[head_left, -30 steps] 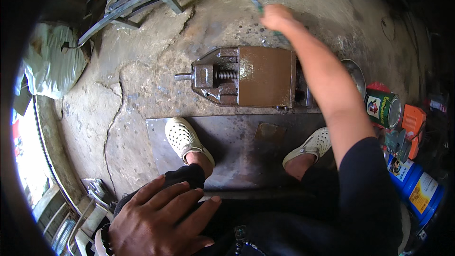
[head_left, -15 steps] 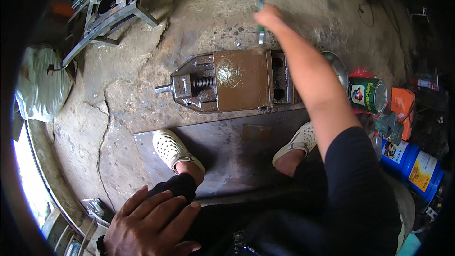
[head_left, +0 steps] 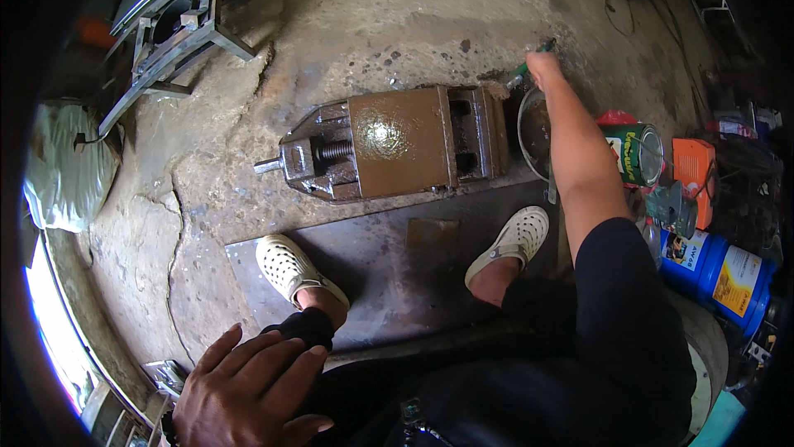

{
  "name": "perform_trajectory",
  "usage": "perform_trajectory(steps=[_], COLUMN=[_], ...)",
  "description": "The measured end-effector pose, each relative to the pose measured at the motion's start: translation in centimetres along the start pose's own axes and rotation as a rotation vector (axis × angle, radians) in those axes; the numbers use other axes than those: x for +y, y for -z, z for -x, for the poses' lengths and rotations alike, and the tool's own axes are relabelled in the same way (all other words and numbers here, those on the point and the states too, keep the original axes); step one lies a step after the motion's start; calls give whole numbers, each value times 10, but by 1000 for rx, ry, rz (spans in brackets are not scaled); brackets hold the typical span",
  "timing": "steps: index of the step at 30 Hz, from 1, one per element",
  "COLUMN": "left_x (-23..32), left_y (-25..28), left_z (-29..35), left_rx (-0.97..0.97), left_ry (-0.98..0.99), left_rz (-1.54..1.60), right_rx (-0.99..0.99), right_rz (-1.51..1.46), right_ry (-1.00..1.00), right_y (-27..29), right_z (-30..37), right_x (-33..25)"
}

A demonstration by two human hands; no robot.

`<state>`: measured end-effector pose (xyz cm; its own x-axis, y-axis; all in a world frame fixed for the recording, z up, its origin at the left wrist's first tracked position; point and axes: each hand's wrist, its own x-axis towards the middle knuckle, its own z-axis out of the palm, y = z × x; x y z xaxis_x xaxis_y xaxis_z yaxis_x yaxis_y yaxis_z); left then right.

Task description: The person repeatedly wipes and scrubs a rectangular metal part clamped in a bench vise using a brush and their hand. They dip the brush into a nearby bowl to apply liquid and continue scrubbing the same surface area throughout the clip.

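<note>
Brush: thin green-handled tool (head_left: 529,61) in my right hand (head_left: 546,69), held over the concrete just past the far right corner of the vise; its tip points left and down toward the floor. Tip detail too small to tell.
Right hand: fingers closed around the brush handle, arm stretched forward along the right side of the vise.
Left hand: (head_left: 244,393) flat, fingers spread apart, resting on my left knee over dark trousers; holds nothing.
Vise: (head_left: 389,143) heavy brown metal body lying on the floor, screw and stub handle at its left end, open jaw slot at its right end.
Bowl: (head_left: 527,129) round metal dish just right of the vise, partly under my forearm.
Plate: (head_left: 372,261) flat grey steel sheet on the floor under both my feet, touching the near side of the vise; a small rusty square lies on it.
Shoes: (head_left: 285,265) pale perforated clogs, one on each end of the plate.
Can: (head_left: 633,153) green tin on its side right of the bowl, label with red and yellow patches.
Box: (head_left: 691,174) orange, just right of the can.
Jug: (head_left: 719,269) blue container with a yellow and white label, near my right elbow.
Frame: (head_left: 169,21) grey metal stand, far left.
Sack: (head_left: 70,170) pale green bag at the left edge.
</note>
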<state>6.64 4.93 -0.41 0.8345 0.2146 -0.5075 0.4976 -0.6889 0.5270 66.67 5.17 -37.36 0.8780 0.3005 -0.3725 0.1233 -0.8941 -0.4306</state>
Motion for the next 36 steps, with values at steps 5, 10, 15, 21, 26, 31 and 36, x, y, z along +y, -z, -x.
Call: perform_trajectory(steps=[5,10,15,21,26,31,36], left_x=[0,4,9,14,18,9,-17], left_y=[-2,-3,-5,-8,-8,-17,-34], left_z=[-1,-2,-1,5,4,12,35], left_rx=[-8,11,29,29,80,118,98], left_ry=[-7,-8,4,-52,-153,4,319], left_rz=[8,-7,-28,-59,-93,32,94], right_rx=[76,212,239,351,355,359,116], right_rz=[158,-324,-364,-203,-694,-158,-104], right_ry=[34,128,219,212,-13,142,267], right_y=[15,10,7,22,18,33,52], right_z=[-3,-3,21,109,176,190,166], right_x=[49,50,49,119,173,170,136])
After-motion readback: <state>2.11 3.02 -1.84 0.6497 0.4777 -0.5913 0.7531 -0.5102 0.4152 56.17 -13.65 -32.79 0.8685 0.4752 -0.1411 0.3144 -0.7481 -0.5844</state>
